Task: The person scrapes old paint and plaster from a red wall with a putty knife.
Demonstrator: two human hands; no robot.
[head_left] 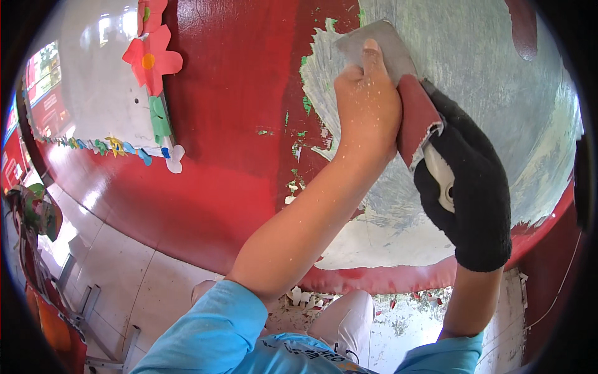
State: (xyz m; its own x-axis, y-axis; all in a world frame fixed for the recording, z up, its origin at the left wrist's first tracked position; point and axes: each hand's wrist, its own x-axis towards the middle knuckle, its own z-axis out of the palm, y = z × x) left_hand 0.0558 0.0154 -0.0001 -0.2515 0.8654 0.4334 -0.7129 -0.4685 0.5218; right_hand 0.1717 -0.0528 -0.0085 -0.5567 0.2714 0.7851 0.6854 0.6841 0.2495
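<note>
My bare left hand (369,103) is closed, its thumb lying along a flat grey metal scraper blade (392,47). That blade is against the wall at the edge of the filler patch; any handle is hidden behind my fist. My right hand (476,181), in a black knitted glove, grips the pale handle of a sanding block (418,121) faced with reddish-brown sandpaper. The block's upper end is close beside my left hand and the scraper. Both tools are in front of a large grey-white filler patch (486,106) on the red wall (224,93).
A white board (93,87) edged with paper flowers (152,59) hangs at left. Paint chips (305,298) litter the tiled floor (124,262) by my legs. At far left are a metal frame (87,305) and bags. A thin cable (557,293) runs down at right.
</note>
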